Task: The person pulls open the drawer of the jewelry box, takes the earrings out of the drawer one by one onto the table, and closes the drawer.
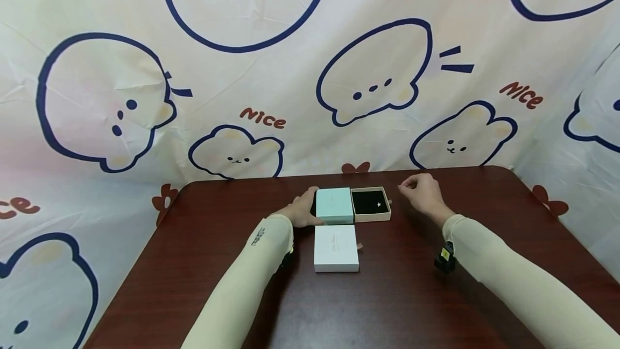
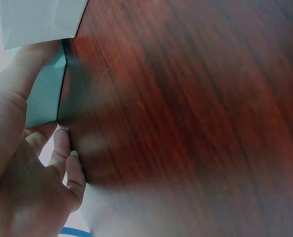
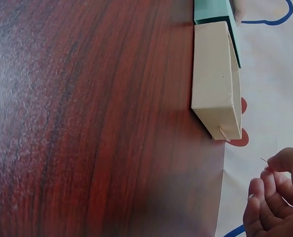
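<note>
Left hand (image 1: 302, 209): grips pale-teal square cardboard box (image 1: 334, 206) — best held steady;
Right hand (image 1: 424, 196): pinches thin pin-like piece (image 3: 264, 159) — light pressure suits it

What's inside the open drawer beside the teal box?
The drawer holds a black pad with a small star-like piece near its right side. Whatever lies beneath the pad is covered.

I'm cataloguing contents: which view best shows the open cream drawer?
The head view: it looks down into the cream drawer, showing the black insert and small star-shaped piece. The right wrist view shows mainly its outer walls and pull tab; the left wrist view shows none of it.
</note>
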The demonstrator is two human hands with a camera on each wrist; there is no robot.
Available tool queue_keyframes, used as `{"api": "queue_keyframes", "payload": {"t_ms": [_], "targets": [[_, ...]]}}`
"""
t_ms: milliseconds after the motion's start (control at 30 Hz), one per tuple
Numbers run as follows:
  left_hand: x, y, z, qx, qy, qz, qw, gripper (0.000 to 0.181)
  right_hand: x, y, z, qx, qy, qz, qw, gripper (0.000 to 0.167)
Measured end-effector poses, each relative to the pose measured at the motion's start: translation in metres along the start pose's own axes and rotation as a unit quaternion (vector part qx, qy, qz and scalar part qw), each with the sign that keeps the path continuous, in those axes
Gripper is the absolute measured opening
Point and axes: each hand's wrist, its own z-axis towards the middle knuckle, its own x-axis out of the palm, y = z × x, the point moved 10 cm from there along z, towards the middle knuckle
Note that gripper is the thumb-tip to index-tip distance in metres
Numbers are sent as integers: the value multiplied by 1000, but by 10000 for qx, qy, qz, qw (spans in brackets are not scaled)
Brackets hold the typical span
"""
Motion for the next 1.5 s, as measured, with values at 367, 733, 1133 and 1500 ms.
{"api": "queue_keyframes", "payload": {"t_ms": [367, 733, 1133, 1500], "targets": [[1, 2, 0, -14, -20, 5, 10000, 105, 1, -12, 0, 267, 46, 62, 9996, 24], [1, 3, 0, 10, -12, 46, 10000, 105, 1, -29, 2, 602, 114, 33, 9981, 26], [-1, -2, -3, 19, -10, 20, 10000, 104, 7, -39, 6, 798, 306, -16, 9963, 25], [0, 0, 1, 27, -23, 109, 9999, 105, 13, -54, 10, 1098, 452, 73, 9929, 27]]}}
